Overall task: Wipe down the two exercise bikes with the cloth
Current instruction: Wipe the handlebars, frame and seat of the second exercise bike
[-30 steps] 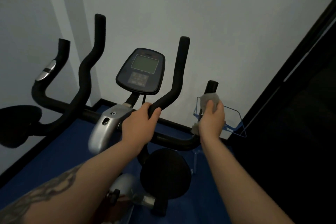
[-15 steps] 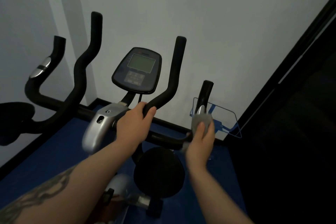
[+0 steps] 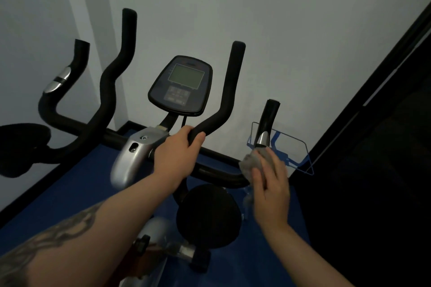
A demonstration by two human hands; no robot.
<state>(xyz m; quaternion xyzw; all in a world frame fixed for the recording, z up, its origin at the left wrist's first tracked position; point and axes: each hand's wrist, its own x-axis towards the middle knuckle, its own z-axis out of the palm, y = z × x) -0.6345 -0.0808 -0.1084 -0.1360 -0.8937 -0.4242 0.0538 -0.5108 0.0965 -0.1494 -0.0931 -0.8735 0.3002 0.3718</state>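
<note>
Right hand (image 3: 270, 184) presses the cloth (image 3: 253, 162) on the right handlebar (image 3: 264, 133), now down at its bend after sliding from the grip tip. Left hand (image 3: 177, 156) clamped on the inner bar (image 3: 224, 105), steadying. That grip looks done; second bike (image 3: 77, 109) at left untouched.

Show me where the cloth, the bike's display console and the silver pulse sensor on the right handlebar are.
cloth (image 3: 250, 163), head view, on the grey bunch left of the fingers.
display console (image 3: 186, 75), head view, on its screen.
silver pulse sensor (image 3: 263, 139), head view, on the metal patch just above the cloth.
</note>
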